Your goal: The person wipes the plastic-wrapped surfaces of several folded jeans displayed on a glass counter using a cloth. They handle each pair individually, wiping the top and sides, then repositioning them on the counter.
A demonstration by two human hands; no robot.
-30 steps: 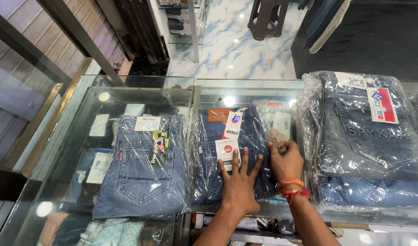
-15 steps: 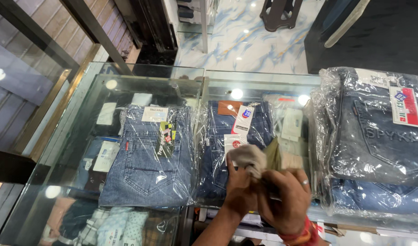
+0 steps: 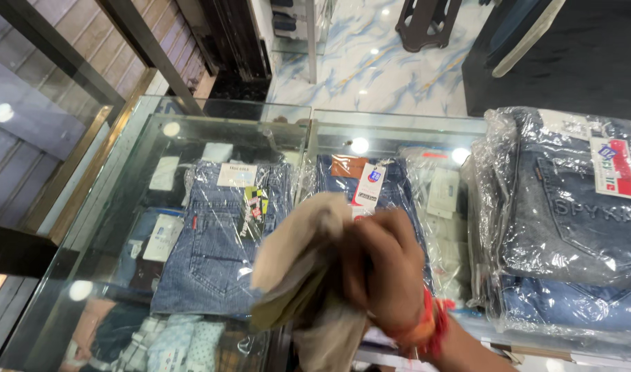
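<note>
My right hand (image 3: 387, 272), with red thread bands at the wrist, is raised close to the camera and closed on a crumpled beige cloth (image 3: 305, 258). The cloth hangs down in front of the glass counter (image 3: 212, 120) and covers part of the middle pack of blue jeans (image 3: 391, 182). My left hand does not show; the cloth hides the place where it was. A second bagged pair of jeans (image 3: 215, 238) with paper tags lies flat on the glass just left of the cloth.
A stack of plastic-wrapped jeans (image 3: 570, 220) sits at the right end of the counter. More folded garments show on the shelf under the glass (image 3: 184, 341). Beyond the counter are a marble floor (image 3: 377, 62) and a dark stool (image 3: 432, 24).
Both hands lifted off the middle jeans pack and came up toward the camera with the beige cloth, which now fills the lower middle of the view. The camera moved closer to the counter.
</note>
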